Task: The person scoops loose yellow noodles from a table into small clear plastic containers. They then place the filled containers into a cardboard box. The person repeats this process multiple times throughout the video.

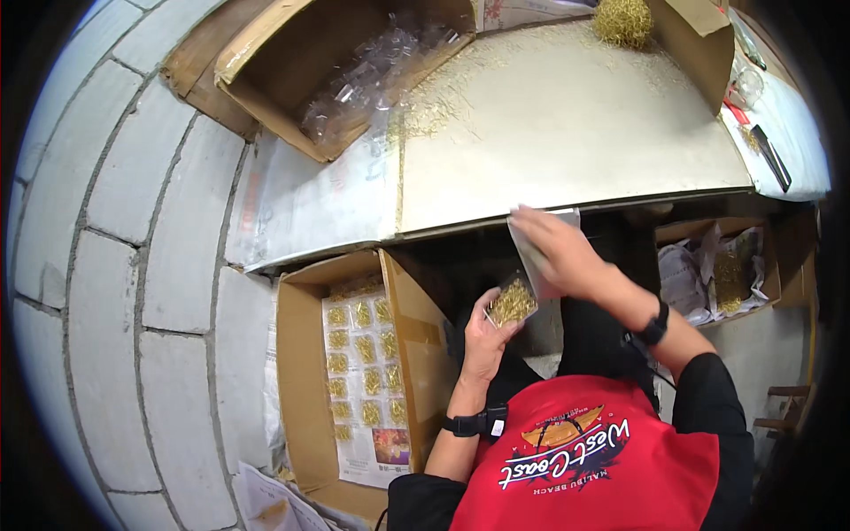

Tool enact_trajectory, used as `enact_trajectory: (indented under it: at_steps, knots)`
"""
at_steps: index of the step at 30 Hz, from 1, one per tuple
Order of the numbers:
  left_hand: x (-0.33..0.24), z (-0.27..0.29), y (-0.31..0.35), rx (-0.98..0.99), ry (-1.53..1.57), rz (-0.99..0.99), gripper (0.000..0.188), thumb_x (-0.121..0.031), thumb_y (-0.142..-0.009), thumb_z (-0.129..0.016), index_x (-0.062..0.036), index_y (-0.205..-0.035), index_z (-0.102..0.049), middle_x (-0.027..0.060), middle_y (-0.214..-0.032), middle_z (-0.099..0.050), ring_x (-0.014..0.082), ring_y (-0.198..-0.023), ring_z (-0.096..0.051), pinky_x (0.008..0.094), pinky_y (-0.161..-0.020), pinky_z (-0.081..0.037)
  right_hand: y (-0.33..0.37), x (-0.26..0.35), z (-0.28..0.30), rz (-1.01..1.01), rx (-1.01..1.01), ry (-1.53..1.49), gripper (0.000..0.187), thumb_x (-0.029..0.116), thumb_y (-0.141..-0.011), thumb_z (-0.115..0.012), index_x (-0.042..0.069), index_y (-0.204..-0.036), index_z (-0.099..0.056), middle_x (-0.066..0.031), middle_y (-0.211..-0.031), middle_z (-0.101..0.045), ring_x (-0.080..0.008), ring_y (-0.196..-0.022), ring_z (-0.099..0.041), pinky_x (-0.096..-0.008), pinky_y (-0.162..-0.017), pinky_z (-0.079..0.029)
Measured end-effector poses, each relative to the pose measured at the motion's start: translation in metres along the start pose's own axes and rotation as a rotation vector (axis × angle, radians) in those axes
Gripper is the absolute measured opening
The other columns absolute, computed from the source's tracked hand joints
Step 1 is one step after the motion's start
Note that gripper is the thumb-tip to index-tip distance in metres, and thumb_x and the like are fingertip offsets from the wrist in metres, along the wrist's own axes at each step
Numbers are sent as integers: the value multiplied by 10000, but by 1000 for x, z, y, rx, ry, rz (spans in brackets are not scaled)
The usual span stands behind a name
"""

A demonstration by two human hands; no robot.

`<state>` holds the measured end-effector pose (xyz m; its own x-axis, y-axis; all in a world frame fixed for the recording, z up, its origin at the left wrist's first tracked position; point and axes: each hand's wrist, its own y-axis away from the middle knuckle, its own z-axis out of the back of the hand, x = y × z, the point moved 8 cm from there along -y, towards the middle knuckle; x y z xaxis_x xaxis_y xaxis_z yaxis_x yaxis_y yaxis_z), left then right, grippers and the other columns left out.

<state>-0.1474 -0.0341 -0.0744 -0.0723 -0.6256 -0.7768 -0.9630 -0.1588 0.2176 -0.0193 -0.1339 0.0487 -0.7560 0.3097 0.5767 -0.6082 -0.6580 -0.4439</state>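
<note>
My left hand (484,347) grips a small clear plastic box (513,303) filled with thin gold-coloured metal pieces, tilted over my lap. Just above and to its right, my right hand (567,255) has its fingers closed round a flat, pale grey sheet-like piece (524,252), whose exact kind I cannot make out. One edge of that piece comes down close to the box; whether they touch is not plain. To the left stands an open cardboard carton (409,327) with rows of similar gold-filled clear boxes (365,349) lying on printed paper.
Ahead is a pale worktop (575,124) with scattered gold bits and a gold heap (622,22). A cardboard box (266,53) of clear plastic pieces (381,75) lies at far left. Right are a paper-lined carton (766,257) and a black-handled tool (772,159).
</note>
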Motion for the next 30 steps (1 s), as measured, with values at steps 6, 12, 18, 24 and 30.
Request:
enact_trajectory:
  at_steps: [6,12,18,24,30]
  knots:
    - [17,56,12,-124,-20,63,530,82,-818,-569,-31,-1301,-383,139,-1170,-543,236,-1007,-613,314,-813,-559,-156,-89,-59,-153,114,174,424,187,-902,-481,25,-1293,-452,-202,-1359,-422,-334,-1262,-407,-387,-1036,-357]
    - [35,68,12,-133,77,140,392,-261,-979,-440,-12,-1281,-422,130,-1203,-541,230,-1020,-611,330,-775,-566,-205,-116,-71,-148,202,457,469,236,-890,-483,12,-1299,-436,-239,-1359,-397,-341,-1265,-396,-388,-1018,-373]
    - [62,78,-3,-130,-19,211,459,-382,-996,-332,-20,-1228,-493,123,-1139,-588,208,-993,-621,336,-692,-566,-141,-83,-62,153,259,672,355,161,-856,-496,5,-1174,-518,-190,-1170,-540,-337,-1129,-518,-399,-867,-479]
    - [95,60,-19,-101,-74,330,460,-360,-996,-328,6,-1225,-489,136,-1109,-603,210,-929,-641,324,-674,-567,-54,-67,7,-110,133,-23,285,108,-892,-507,-18,-1138,-573,-191,-1229,-549,-330,-1150,-522,-366,-944,-445]
    - [121,39,-44,-58,-60,390,406,-317,-993,-347,-8,-1190,-522,101,-1048,-606,185,-898,-628,347,-656,-572,-41,-90,21,-183,-11,36,358,180,-928,-487,32,-1254,-501,-181,-1320,-482,-311,-1255,-430,-373,-1046,-347]
